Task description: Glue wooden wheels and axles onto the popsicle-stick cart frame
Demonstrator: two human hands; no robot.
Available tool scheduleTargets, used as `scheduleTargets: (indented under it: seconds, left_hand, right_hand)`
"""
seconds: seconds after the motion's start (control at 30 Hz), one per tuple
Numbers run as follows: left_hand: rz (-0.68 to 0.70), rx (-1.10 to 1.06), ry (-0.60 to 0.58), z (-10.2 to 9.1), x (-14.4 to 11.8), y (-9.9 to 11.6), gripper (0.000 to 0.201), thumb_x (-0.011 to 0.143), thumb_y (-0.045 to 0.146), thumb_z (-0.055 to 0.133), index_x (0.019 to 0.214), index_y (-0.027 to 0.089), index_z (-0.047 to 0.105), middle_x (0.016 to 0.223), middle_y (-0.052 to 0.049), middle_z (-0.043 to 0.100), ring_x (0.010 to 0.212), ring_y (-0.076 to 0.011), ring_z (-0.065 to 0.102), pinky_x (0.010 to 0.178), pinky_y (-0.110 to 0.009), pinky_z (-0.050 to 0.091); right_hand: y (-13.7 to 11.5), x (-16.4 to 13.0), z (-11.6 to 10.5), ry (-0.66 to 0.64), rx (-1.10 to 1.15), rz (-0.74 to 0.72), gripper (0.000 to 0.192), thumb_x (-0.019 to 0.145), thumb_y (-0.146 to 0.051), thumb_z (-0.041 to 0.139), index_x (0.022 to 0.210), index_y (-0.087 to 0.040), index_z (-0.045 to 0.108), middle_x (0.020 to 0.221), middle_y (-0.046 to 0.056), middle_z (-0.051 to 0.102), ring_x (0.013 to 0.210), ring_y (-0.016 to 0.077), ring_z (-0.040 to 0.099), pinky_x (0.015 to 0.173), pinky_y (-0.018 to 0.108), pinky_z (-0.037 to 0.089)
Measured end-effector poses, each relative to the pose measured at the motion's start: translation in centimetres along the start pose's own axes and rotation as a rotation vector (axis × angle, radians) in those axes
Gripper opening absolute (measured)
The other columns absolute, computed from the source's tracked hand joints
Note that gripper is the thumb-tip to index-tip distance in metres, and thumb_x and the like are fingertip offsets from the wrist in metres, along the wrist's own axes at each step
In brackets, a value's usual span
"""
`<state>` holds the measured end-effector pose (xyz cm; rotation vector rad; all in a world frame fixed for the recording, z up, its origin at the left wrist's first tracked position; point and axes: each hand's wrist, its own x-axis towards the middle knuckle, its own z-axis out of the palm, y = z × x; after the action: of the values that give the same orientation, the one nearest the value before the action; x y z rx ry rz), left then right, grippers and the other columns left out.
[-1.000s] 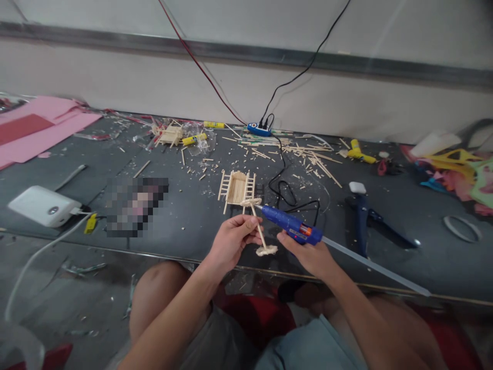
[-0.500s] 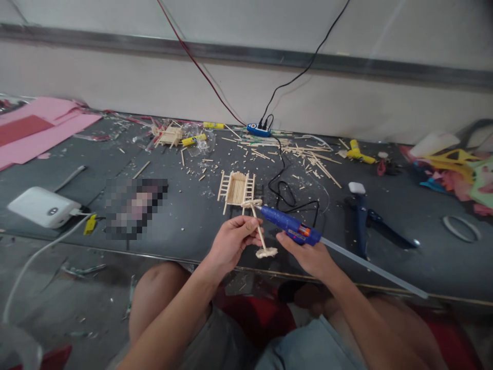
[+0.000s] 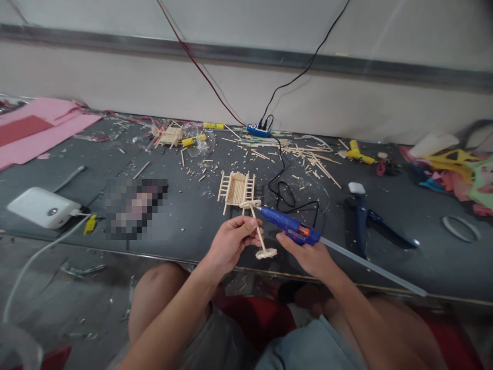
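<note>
Above one dark table (image 3: 185,216), left fingers (image 3: 252,226) pinch one stick axle (image 3: 260,234); right fingers (image 3: 287,239) grip one glue gun (image 3: 288,226).

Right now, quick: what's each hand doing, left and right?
Left hand: closed on the stick axle with small wooden wheels at both ends.
Right hand: closed on the blue glue gun, nozzle at the upper wheel.

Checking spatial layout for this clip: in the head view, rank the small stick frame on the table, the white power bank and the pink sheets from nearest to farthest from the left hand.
1. Stick frame: on the table just beyond the left hand.
2. White power bank: far to the left, by the table's near edge.
3. Pink sheets: farthest, at the back left corner.
</note>
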<state>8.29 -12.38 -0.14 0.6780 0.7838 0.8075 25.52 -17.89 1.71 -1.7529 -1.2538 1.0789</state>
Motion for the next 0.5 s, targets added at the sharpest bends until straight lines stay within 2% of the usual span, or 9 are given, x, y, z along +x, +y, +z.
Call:
scheduleTargets:
  seconds: [0.2,0.37,0.5]
  left_hand:
    - [-0.003,0.001,-0.008,0.03,-0.16,0.26,0.015,0.075,0.025,0.065,0.077,0.01,0.066,0.065,-0.003,0.065,0.053,-0.0078,0.06,0.052,-0.016,0.051]
    - [-0.013,0.011,0.006,0.1,-0.2,0.47,0.016,0.077,0.025,0.063,0.079,0.009,0.066,0.067,-0.004,0.065,0.056,-0.0083,0.06,0.055,-0.017,0.052]
    - [-0.019,0.021,0.002,0.08,-0.19,0.43,0.016,0.078,0.025,0.062,0.08,0.01,0.066,0.066,-0.004,0.065,0.056,-0.0082,0.06,0.055,-0.017,0.052]
  right_hand:
    - [-0.41,-0.04,-0.04,0.017,-0.04,0.035,0.024,0.068,-0.045,0.061,0.075,-0.022,0.062,0.071,0.0,0.069,0.07,0.0204,0.066,0.067,0.029,0.052]
    - [-0.73,-0.03,0.02,0.041,-0.005,-0.011,0.021,0.07,-0.04,0.058,0.078,-0.022,0.064,0.076,0.001,0.069,0.074,0.0198,0.065,0.07,0.029,0.05]
    - [-0.59,-0.06,0.04,0.056,-0.078,0.014,0.022,0.069,-0.042,0.059,0.075,-0.021,0.063,0.071,0.0,0.068,0.069,0.0192,0.064,0.066,0.028,0.05]
